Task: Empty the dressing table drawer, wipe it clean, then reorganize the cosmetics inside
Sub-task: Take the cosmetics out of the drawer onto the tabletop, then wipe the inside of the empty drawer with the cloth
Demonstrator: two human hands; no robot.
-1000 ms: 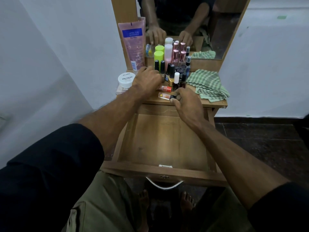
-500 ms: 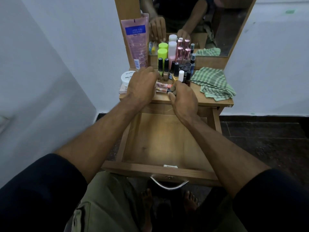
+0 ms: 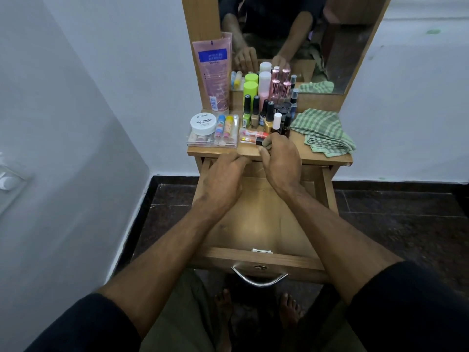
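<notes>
- The right hand (image 3: 280,161) reaches over the front edge of the dressing table top (image 3: 327,158), its fingers curled around the dark cap end of a small clear tube (image 3: 250,140) that lies flat on the wood.
- The left hand (image 3: 223,181) hovers over the back of the drawer, just below the table edge, fingers loosely bent forward and holding nothing; its fingertips sit at or just under the edge.
- The drawer (image 3: 256,259) is pulled fully out beneath both forearms; its wooden floor is bare, with a metal handle (image 3: 259,280) on the front.
- A second clear tube with orange contents (image 3: 253,133) lies beside the gripped one, touching it.
- Just behind the right hand stands a tight cluster of nail polish bottles (image 3: 269,115), upright, and behind them taller bottles with lime-green, white and pink caps.
- To the left, a clear plastic case (image 3: 213,143) carries a white round jar marked nail polish (image 3: 203,121) and two colourful lip balm sticks (image 3: 224,127) lying on top.
- A pink tube (image 3: 214,74) stands upright on its cap against the mirror frame.
- A folded green checked cloth (image 3: 323,132) lies on the right part of the top, apart from the bottles.
- The mirror (image 3: 291,39) reflects the arms and bottles.
</notes>
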